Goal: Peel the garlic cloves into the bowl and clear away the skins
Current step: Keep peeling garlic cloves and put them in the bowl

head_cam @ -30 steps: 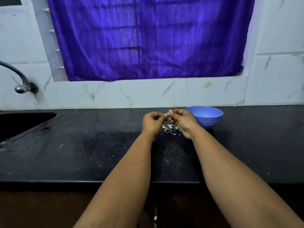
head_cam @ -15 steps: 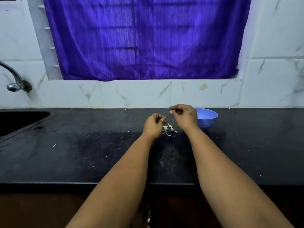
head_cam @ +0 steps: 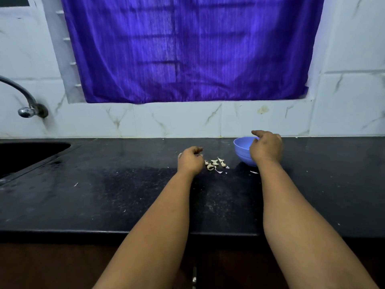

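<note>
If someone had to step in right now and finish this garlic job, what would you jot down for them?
Right hand: over the small blue plastic bowl, fingers loosely curled; whether it holds a clove can't be told.
Left hand: low over the black stone counter, fingers curled; contents hidden.
Pale garlic skins lie in a small pile between hand and bowl, with stray flakes nearby.
Bowl contents hidden.
Left: finish peeling, clear the skins.

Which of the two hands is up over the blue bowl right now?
The right hand. It hangs over the blue bowl, covering its right side, fingers curled downward. The left hand sits apart, low by the countertop, left of the garlic skins.
</note>
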{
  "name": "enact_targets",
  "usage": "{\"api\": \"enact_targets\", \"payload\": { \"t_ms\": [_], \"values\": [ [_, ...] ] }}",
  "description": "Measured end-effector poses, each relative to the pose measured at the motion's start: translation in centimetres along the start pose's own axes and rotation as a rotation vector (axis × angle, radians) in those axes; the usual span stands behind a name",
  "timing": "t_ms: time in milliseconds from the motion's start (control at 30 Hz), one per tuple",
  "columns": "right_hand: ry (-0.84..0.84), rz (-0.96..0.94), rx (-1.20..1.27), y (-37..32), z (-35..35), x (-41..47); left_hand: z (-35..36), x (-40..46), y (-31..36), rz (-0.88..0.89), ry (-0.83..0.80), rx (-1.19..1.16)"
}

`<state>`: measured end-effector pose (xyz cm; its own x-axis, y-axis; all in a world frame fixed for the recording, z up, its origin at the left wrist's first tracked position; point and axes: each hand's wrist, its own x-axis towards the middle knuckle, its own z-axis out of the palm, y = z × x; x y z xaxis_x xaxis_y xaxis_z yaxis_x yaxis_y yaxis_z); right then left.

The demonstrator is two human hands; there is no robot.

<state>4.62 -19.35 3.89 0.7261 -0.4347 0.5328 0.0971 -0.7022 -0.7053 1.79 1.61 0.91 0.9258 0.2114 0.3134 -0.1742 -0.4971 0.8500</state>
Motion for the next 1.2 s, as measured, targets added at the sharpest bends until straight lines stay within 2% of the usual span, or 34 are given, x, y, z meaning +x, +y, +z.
{"api": "enact_targets", "payload": {
  "t_ms": [133,200,300,333,400,567,733,967,1100,1200],
  "values": [
    [-0.015,-0.339,0.076,-2.1,0.5,-1.8,-0.3,0.4,0.0,-0.066,0.100,0.023],
    [-0.181,-0.420,0.095,-3.1,2.2,-3.3,-0.8,0.4,0.0,-0.106,0.161,0.072],
    [-0.566,-0.456,-0.075,-3.7,5.0,-5.4,-1.7,0.2,0.1,-0.151,0.261,0.178],
    [-0.650,-0.463,-0.159,-3.8,5.7,-6.0,-2.0,0.2,0.0,-0.169,0.271,0.202],
    [-0.710,-0.470,-0.266,-4.1,5.9,-6.5,-2.3,0.3,-0.2,-0.212,0.250,0.229],
    [-0.646,-0.433,-0.239,-4.1,6.0,-6.3,-2.3,0.6,-0.4,-0.275,0.184,0.228],
    [-0.648,-0.530,-0.238,-3.6,6.2,-5.8,-2.0,0.7,-0.5,-0.237,0.076,0.259],
    [-0.416,-0.470,-0.020,-4.2,5.8,-5.5,-1.3,0.9,-1.5,-0.172,-0.018,0.375],
    [-0.500,-0.422,0.005,-4.2,5.4,-6.0,-1.1,1.1,-2.0,-0.140,-0.014,0.370],
    [-0.547,-0.418,-0.087,-4.2,5.6,-6.3,-0.9,1.3,-2.2,-0.142,0.011,0.334]
  ]
}}
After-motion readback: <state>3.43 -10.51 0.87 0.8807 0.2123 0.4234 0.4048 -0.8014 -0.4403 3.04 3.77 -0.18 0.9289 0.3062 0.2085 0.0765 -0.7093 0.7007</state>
